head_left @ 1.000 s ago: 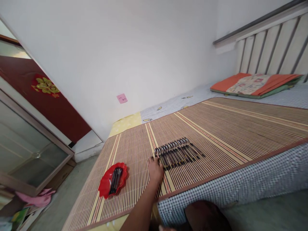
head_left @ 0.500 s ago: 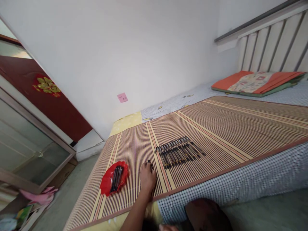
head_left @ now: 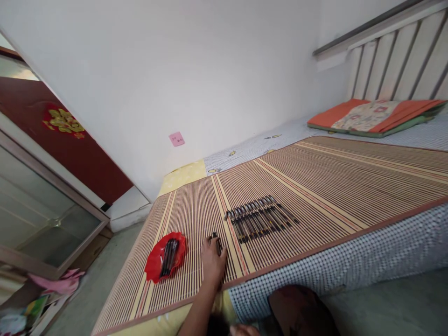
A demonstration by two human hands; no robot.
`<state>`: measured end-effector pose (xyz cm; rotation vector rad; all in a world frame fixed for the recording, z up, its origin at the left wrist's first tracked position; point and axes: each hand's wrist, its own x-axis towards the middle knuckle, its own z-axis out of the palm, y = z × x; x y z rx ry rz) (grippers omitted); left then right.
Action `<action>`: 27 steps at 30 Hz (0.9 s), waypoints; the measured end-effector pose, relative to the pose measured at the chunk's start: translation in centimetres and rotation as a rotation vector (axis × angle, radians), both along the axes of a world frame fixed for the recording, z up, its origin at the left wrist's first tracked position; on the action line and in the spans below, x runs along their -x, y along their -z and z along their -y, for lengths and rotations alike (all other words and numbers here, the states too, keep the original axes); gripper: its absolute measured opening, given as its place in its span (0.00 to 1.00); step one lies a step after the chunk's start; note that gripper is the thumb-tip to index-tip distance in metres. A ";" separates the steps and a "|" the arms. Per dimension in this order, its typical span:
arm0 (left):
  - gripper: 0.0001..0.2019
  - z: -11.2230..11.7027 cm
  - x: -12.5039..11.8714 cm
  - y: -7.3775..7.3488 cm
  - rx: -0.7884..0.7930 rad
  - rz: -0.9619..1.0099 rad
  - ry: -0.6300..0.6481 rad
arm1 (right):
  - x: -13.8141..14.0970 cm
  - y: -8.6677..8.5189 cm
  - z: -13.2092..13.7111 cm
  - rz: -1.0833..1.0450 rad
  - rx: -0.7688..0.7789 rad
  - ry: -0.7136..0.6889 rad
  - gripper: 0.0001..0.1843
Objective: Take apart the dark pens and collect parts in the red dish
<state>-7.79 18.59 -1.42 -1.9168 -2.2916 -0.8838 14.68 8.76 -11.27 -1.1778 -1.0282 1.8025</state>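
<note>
My left hand (head_left: 213,261) reaches over the mat, its fingers curled round a dark pen (head_left: 219,246) whose end sticks out beyond the fingertips. Whether more than one pen is under the hand I cannot tell. To its right, several black pens (head_left: 261,220) lie side by side in a slanted row. On the left stands a red scalloped plate (head_left: 151,259) with several more dark pens (head_left: 169,257) bunched in it. Only a sliver of my right hand (head_left: 244,331) shows at the bottom edge; its fingers are mostly hidden.
A striped bamboo mat (head_left: 301,186) covers the bed, with checked fabric (head_left: 336,266) along its near edge. Folded orange bedding (head_left: 374,116) lies at the back right by the white headboard (head_left: 399,60). A glass-panelled door (head_left: 45,210) is at the left.
My left hand has shifted slightly left, and more of the dark pen shows between its fingers. The camera view has tilted a little. The row of pens and the plate stay put.
</note>
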 end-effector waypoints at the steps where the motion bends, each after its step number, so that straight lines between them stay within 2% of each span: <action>1: 0.17 0.1 -0.1 0.0 0.008 -0.002 -0.010 | -1.0 0.1 -0.6 0.001 -0.009 0.006 0.08; 4: 0.17 0.0 -0.4 -0.3 0.019 0.003 -0.027 | -2.5 0.2 -1.7 -0.004 -0.032 0.017 0.08; 7: 0.17 -1.3 -0.5 -1.0 0.015 0.009 -0.030 | -2.4 0.2 -2.0 -0.012 -0.038 0.013 0.08; 14: 0.14 -8.9 -0.9 -3.6 0.095 -0.018 -0.034 | -1.8 -0.3 -2.4 -0.010 -0.006 -0.012 0.05; 18: 0.11 -11.8 -1.6 -3.7 0.174 -0.035 -0.073 | -1.2 -0.8 -3.6 0.013 0.021 -0.020 0.15; 23: 0.12 -12.4 -0.8 -4.4 0.218 -0.003 -0.148 | -1.3 -1.0 -4.3 0.025 0.044 -0.013 0.14; 27: 0.14 -10.4 2.1 -6.0 0.229 0.036 -0.232 | -2.1 -0.8 -3.1 0.007 0.050 0.002 0.11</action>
